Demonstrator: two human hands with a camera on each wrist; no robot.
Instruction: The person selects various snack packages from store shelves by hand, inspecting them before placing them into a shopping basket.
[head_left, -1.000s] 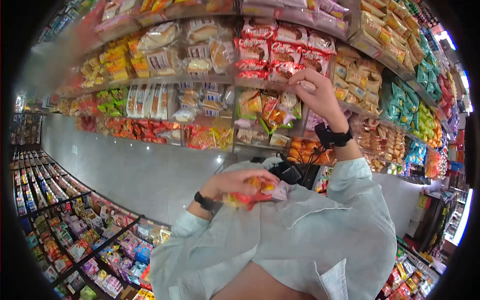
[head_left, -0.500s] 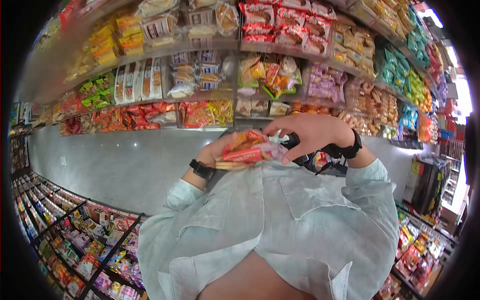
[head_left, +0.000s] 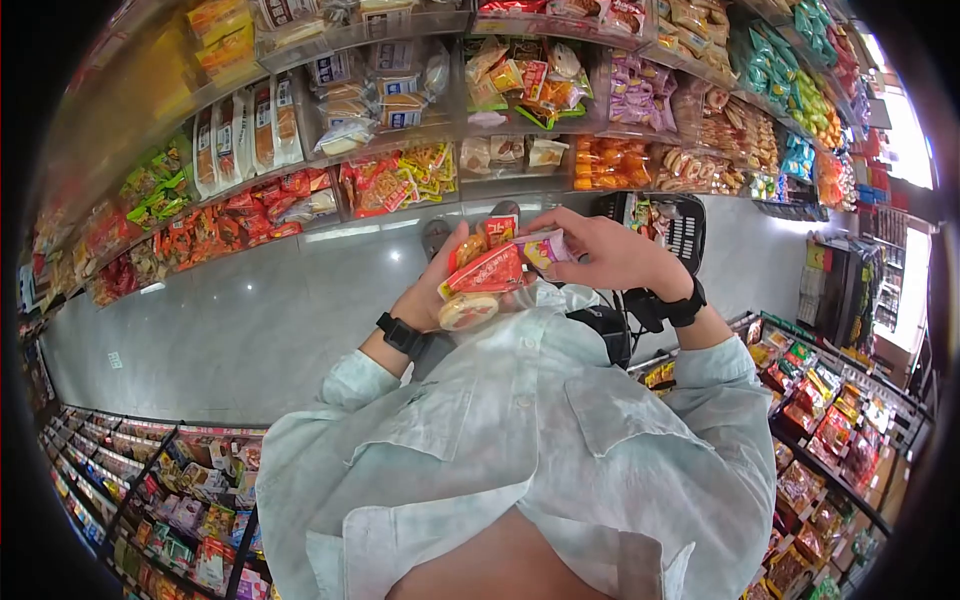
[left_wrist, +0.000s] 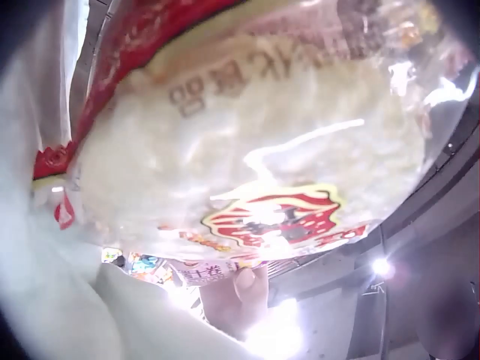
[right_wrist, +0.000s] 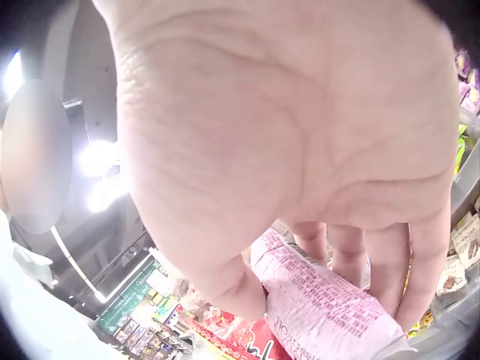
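My left hand (head_left: 432, 290) holds a bundle of snack packets (head_left: 485, 277) against my chest: a red wrapper, an orange one and a round bread in clear plastic (left_wrist: 255, 165). My right hand (head_left: 590, 250) pinches a pink-and-white packet (head_left: 545, 247) at the right side of that bundle, thumb and fingers curled round it. In the right wrist view the pink packet (right_wrist: 326, 307) sits under my palm, between the thumb and the fingers (right_wrist: 352, 255). Both wrists wear black bands.
Shelves of packaged snacks (head_left: 400, 120) run across the top of the head view. A black shopping basket (head_left: 670, 225) stands just beyond my right hand. Low racks of goods (head_left: 180, 500) lie at lower left and racks (head_left: 830, 420) at right. Grey aisle floor (head_left: 250, 320) lies between.
My right hand came down from the red packets on the upper shelf to the bundle in my left hand, and now pinches a pink packet there. The bundle rose slightly.
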